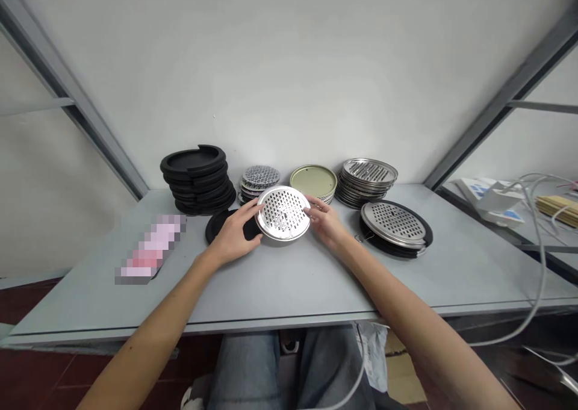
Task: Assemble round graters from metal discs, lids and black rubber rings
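Note:
Between my two hands, a round silver lid with rows of slots (283, 212) is raised and tilted toward me. My left hand (237, 232) grips its left edge between thumb and fingers. On the opposite edge, the fingers of my right hand (326, 220) are closed on the rim. A black round tray (215, 226) lies on the table, partly hidden behind my left hand. Behind the lid stand a stack of patterned discs (261, 175) and a stack of gold-coloured round pans (313, 181).
Black round trays (194, 160) are stacked at the back left, slotted silver lids (370, 170) at the back right. An assembled slotted disc in a black tray (397, 224) lies to the right. A blurred-out flat object (151, 250) is at left. A white cable (542, 271) hangs at right.

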Demonstrator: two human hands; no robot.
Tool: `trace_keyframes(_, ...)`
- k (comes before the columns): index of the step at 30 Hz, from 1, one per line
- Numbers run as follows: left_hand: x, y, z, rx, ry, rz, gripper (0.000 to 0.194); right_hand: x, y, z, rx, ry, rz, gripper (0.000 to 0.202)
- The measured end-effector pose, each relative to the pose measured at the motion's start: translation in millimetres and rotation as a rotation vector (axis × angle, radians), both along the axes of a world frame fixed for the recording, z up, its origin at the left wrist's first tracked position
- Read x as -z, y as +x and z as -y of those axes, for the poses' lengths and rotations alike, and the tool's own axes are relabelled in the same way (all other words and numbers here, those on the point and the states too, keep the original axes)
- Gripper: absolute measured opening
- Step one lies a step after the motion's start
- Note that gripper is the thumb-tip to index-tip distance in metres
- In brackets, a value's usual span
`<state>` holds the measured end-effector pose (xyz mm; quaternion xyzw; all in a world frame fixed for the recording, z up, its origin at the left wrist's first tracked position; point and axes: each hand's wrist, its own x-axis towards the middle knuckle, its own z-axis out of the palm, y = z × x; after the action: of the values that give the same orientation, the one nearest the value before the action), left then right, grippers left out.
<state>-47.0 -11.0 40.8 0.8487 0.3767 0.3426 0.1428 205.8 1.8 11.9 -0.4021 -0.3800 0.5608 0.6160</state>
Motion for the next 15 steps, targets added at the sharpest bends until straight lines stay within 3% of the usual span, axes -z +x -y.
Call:
trace_keyframes(3, 3.2, 2, -2, 0.023, -0.102, 0.188, 0.059, -0.9, 2, 0, -0.006, -0.022, 0.003, 0.038)
trace_keyframes(7, 9.0, 3, -10, -0.074, -0.307, 0.495, 0.056, -3.5, 0, 3, -0.075, -0.012, -0.005, 0.038)
trace_keyframes(11, 7.3, 2, -14, -0.125, -0.405, 0.54, 0.059, -5.8, -4, 6, -0.154, 0.019, 0.021, 0.042)
trace_keyframes(15, 4.2, 0, -15, -0.158, -0.435, 0.591, 0.061, -4.6, -6, 7, -0.14, 0.073, 0.067, 0.044)
